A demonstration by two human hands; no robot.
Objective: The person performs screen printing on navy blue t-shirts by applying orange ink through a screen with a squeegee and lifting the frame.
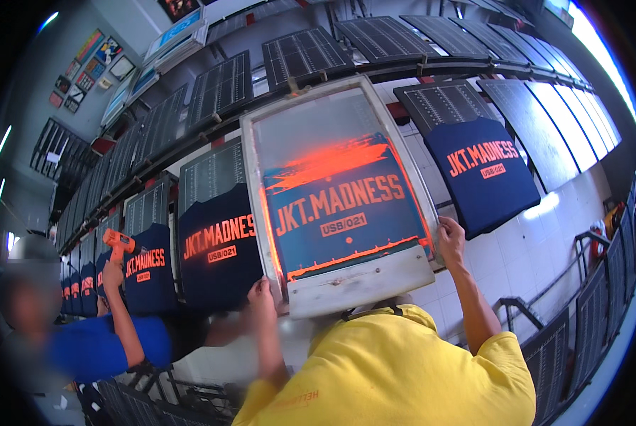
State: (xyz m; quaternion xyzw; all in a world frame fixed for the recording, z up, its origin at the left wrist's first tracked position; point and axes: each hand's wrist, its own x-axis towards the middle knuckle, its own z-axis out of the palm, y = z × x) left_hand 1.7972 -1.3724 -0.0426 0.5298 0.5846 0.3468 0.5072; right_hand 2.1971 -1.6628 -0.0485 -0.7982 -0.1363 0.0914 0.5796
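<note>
A screen-printing frame (pixel 254 160) lies in front of me over a dark navy shirt, its mesh showing bright orange lettering. Orange ink (pixel 332 165) is smeared across the mesh's upper part and gathers along its sides and lower edge. A wide grey bar with bolts (pixel 364 285) crosses the near end. My left hand (pixel 262 298) is closed on the frame's lower left corner. My right hand (pixel 451 241) grips its right side near the lower corner. Printed navy shirts lie to both sides, one to the left (pixel 215 277) and one to the right (pixel 478 192).
Rows of dark perforated platens (pixel 300 57) run along the far side. At the left a co-worker in a blue sleeve (pixel 98 348) holds an orange heat gun (pixel 119 240) toward a printed shirt. Black metal racks (pixel 549 355) stand lower right, beside a white tiled surface (pixel 499 259).
</note>
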